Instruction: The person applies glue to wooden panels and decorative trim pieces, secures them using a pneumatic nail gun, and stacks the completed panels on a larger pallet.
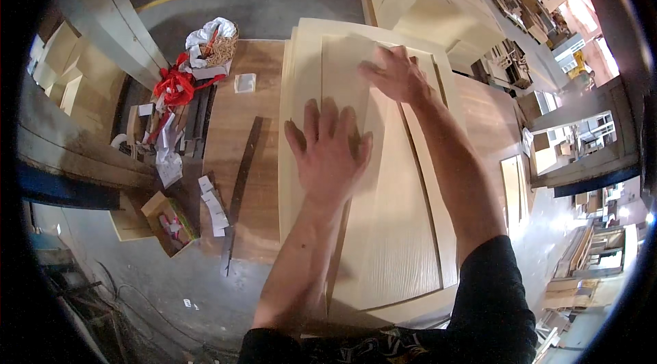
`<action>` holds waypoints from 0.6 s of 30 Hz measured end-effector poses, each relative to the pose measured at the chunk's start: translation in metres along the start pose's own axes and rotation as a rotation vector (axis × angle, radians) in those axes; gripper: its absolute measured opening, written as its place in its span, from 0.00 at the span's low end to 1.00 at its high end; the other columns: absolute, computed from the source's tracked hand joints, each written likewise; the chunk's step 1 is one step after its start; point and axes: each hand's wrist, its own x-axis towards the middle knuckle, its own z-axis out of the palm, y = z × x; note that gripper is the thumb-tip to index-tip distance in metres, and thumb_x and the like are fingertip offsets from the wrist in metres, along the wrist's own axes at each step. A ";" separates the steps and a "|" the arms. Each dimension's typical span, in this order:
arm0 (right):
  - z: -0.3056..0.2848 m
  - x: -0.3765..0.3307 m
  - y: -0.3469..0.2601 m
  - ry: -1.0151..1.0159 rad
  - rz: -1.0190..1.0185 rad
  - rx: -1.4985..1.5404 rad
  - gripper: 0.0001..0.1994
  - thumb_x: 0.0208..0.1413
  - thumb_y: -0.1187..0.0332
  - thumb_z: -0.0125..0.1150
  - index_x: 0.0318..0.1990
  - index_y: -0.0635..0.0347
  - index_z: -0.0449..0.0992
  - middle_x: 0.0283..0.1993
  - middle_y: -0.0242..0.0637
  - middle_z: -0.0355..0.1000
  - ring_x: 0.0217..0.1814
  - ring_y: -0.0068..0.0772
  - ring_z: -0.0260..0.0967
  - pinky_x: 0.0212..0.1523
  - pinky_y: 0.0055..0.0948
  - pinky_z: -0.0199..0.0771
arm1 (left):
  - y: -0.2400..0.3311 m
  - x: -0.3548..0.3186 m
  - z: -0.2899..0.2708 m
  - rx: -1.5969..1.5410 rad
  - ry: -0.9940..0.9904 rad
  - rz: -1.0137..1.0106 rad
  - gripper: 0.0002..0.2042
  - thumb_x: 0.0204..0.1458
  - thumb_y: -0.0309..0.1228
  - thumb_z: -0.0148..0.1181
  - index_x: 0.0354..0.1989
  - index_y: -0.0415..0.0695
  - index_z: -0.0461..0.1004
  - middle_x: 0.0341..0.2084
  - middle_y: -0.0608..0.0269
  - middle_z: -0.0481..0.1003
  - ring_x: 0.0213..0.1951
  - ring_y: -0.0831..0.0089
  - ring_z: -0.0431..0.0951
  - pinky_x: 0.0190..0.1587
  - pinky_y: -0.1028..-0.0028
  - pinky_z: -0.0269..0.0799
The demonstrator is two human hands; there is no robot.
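Two blurred hands [331, 158] [400, 78], cream panel [387, 241] partly hidden, contact unclear

Panelled door [404, 254] lies on the desk [229, 107], a strip [244, 189] to its left, paper slips [214, 208] left of that, carton [152, 209] further left again!
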 end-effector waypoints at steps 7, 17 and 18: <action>0.013 0.011 0.048 -0.023 -0.071 -0.250 0.38 0.56 0.24 0.43 0.72 0.22 0.61 0.82 0.47 0.38 0.81 0.75 0.23 0.74 0.77 0.29 | 0.013 0.003 0.035 0.083 -0.020 0.081 0.28 0.58 0.54 0.53 0.65 0.56 0.68 0.69 0.57 0.63 0.73 0.50 0.56 0.69 0.33 0.46; -0.027 -0.066 0.047 -0.060 -0.112 0.074 0.44 0.59 0.33 0.48 0.72 0.57 0.59 0.80 0.44 0.46 0.83 0.52 0.37 0.78 0.55 0.39 | 0.033 0.001 -0.003 0.108 -0.138 0.011 0.28 0.58 0.55 0.56 0.65 0.58 0.69 0.69 0.59 0.64 0.73 0.55 0.57 0.70 0.36 0.46; -0.030 -0.082 0.059 -0.074 -0.184 0.135 0.42 0.61 0.35 0.48 0.72 0.58 0.60 0.80 0.45 0.46 0.83 0.51 0.37 0.78 0.50 0.40 | 0.036 0.000 -0.003 0.108 -0.133 0.021 0.28 0.58 0.55 0.56 0.65 0.58 0.69 0.69 0.59 0.64 0.73 0.55 0.57 0.70 0.36 0.46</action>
